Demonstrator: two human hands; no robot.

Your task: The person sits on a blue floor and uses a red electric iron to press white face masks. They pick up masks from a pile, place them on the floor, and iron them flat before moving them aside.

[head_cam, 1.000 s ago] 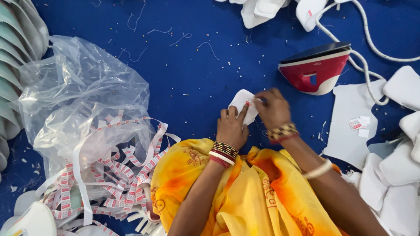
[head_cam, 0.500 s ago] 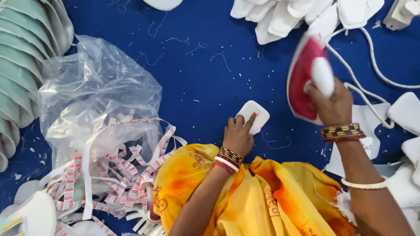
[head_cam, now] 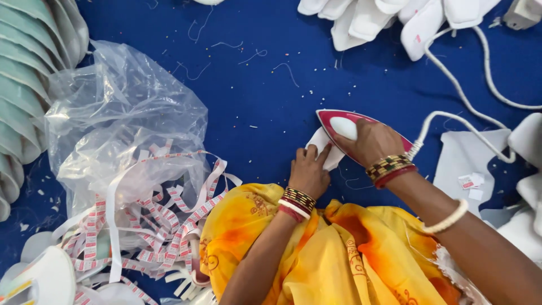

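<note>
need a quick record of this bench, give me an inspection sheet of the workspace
surface: blue cloth table, strewn with thread bits.
job's things: small white fabric piece; red and white electric iron on it.
clutter: crumpled clear plastic bag; tangle of red-printed white label strips; white fabric pieces; stacked pale green moulded cups.
grips: left hand pins the piece; right hand grips the iron.
cables: white cord loops from the iron.
surroundings: orange-yellow garment over the lap.

Bright, even light from above — soft shadows only, colours vivid (mild glare on the clear plastic), focus sharp throughout.
</note>
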